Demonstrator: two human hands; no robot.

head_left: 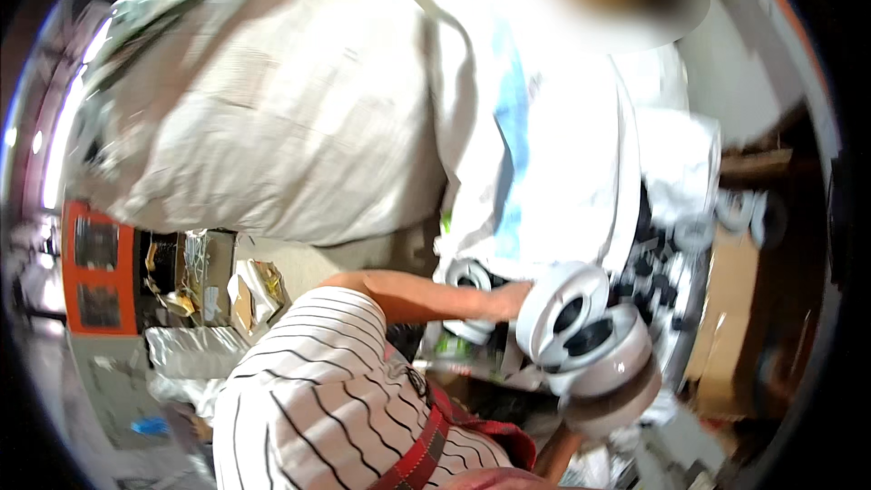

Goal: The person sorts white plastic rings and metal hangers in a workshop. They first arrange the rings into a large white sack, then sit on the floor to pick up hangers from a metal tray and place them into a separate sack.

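My left hand [513, 300] reaches across from the left and grips the near edge of a white round plastic spool [592, 285]; its fingertips go out of sight behind the rim. Against that spool leans a second white spool [626, 356], dark at its centre hole. Below it sits a third, greyish round piece [626, 406], smeared by motion. My right hand [566, 436] comes up from the lower edge and holds this lowest piece from beneath; most of its fingers are hidden. Another white spool [470, 274] lies just beyond my left wrist.
Large white woven sacks [299, 109] fill the far side. Several small black pieces [655, 263] lie to the right of the spools, with more grey-white spools [737, 209] beyond. A cardboard box [721, 318] stands at right; an orange-framed unit [98, 268] is at left.
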